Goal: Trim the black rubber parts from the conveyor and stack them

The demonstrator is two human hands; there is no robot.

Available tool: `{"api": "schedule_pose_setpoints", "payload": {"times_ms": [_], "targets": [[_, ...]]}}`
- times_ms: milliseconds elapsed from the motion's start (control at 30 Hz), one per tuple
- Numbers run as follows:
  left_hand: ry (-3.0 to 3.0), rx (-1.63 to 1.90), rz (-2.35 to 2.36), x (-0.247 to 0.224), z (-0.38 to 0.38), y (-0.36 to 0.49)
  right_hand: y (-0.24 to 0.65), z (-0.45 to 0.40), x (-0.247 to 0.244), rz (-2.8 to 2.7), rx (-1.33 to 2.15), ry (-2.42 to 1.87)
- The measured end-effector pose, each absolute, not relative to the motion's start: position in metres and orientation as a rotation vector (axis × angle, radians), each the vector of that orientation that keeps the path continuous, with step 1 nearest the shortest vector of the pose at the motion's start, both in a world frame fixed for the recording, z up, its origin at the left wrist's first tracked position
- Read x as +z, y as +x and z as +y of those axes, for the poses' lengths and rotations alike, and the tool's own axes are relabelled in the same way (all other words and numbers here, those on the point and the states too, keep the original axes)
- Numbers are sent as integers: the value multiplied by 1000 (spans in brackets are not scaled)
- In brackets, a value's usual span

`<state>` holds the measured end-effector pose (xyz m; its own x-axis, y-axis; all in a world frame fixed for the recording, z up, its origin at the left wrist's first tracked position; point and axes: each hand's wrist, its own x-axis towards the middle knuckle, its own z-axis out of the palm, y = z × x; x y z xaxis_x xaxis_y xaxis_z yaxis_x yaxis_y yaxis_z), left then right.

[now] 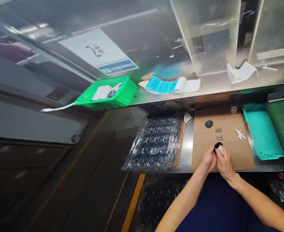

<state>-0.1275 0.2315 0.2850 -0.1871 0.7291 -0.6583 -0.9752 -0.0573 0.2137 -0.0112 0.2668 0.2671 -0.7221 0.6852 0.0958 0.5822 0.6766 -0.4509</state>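
Left hand and right hand close on a small black round part, gripping it together above a flat cardboard sheet, a steady place to work.

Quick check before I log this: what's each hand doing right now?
Left hand: closed, holding a small black round part.
Right hand: closed on that part, with a pale piece.

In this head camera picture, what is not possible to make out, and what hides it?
Black object: mostly hidden by the left hand and right hand.
Green belt: cut off by the right edge.
White item in the green crate: too blurred to identify.
Blue labels: print too small to read.
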Motion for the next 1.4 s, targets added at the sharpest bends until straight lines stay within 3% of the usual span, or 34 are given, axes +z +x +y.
{"api": "schedule_pose_setpoints", "payload": {"times_ms": [167, 300, 633, 867, 1000, 1133, 1233, 1333, 1400], "targets": [[-490, 1514, 859, 257, 186, -148, -41, 248, 251, -2647, 685, -908], [-395, 1440, 792, 253, 177, -156, -53, 255, 253, -2575, 538, -1076], [-567, 1419, 630, 253, 199, -148, -50, 248, 240, -2779, 496, -1313], [-600, 1481, 564, 254, 234, -125, -28, 286, 248, -2910, 659, -1267], [-592, 1443, 575, 252, 240, -118, -25, 296, 253, -2823, 759, -1484], [-625, 1422, 642, 248, 239, -115, -20, 295, 251, -2880, 950, -1319], [-608, 1405, 695, 248, 237, -116, -18, 291, 251, -2824, 931, -1543], [-569, 1425, 696, 248, 235, -119, -19, 291, 250, -2867, 950, -1360], [-585, 1395, 698, 246, 234, -118, -21, 298, 249, -2794, 934, -1553]]}}
